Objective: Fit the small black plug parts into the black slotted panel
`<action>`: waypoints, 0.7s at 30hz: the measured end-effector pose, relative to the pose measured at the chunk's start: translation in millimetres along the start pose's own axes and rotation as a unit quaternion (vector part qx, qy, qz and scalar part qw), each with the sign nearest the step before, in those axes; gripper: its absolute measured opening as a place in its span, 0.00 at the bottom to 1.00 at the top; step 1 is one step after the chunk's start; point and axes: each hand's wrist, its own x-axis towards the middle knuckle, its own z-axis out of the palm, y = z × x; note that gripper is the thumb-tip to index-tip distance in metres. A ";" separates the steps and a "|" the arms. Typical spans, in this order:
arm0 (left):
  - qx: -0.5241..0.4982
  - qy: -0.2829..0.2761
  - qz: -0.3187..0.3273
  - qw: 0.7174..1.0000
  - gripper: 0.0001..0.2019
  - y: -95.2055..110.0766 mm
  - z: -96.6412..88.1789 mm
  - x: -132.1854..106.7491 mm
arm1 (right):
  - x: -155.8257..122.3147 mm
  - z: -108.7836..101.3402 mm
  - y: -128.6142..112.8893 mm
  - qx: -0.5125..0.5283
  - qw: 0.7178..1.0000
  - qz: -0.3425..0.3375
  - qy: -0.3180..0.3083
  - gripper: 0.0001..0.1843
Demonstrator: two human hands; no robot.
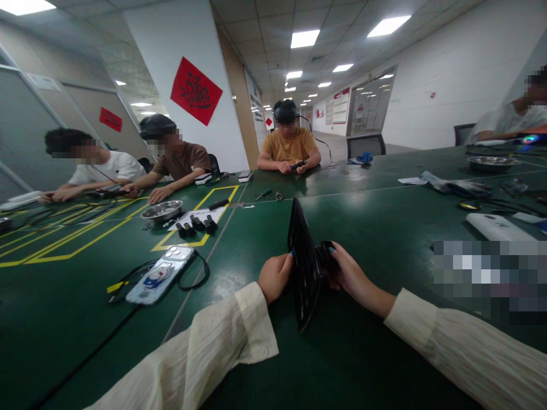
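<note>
A flat black panel (301,250) stands on its edge on the green table (350,353), seen nearly side-on. My left hand (276,276) grips its left face with curled fingers. My right hand (348,273) is closed on a small black part (327,253) that sits against the panel's right face. Both of my arms wear cream ribbed sleeves.
A phone (160,275) with a looped black cable lies to the left. Farther back are small black parts (196,223), a metal bowl (162,210) and yellow floor-tape lines. Three seated people work across the table, another at far right. A white device (498,226) lies right.
</note>
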 end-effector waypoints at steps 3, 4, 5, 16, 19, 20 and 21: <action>0.003 -0.002 0.000 1.000 0.25 0.6 -0.8 -0.7 | -0.3 0.0 -0.5 0.003 1.000 0.000 0.001 0.18; 0.008 0.003 -0.004 1.000 0.26 0.4 -0.7 -1.0 | -0.5 0.1 -0.9 0.003 1.000 -0.001 0.000 0.18; 0.012 0.009 -0.008 1.000 0.26 0.0 -0.4 -1.3 | -0.7 0.3 -1.3 0.004 1.000 -0.001 -0.001 0.18; 0.019 0.010 0.008 1.000 0.27 -0.4 -0.1 -1.4 | -1.2 1.5 -1.7 -0.005 1.000 -0.001 -0.005 0.22; 0.034 0.019 0.000 0.999 0.29 -0.3 0.3 -1.7 | 0.1 1.8 -0.1 -0.008 1.000 -0.008 0.004 0.22; 0.036 0.021 0.000 0.999 0.29 -0.3 0.4 -1.8 | 0.6 1.7 0.6 -0.008 1.000 -0.008 0.004 0.22; 0.036 0.022 0.002 0.999 0.29 -0.2 0.4 -2.0 | 1.0 1.6 1.3 -0.008 1.000 -0.007 0.005 0.23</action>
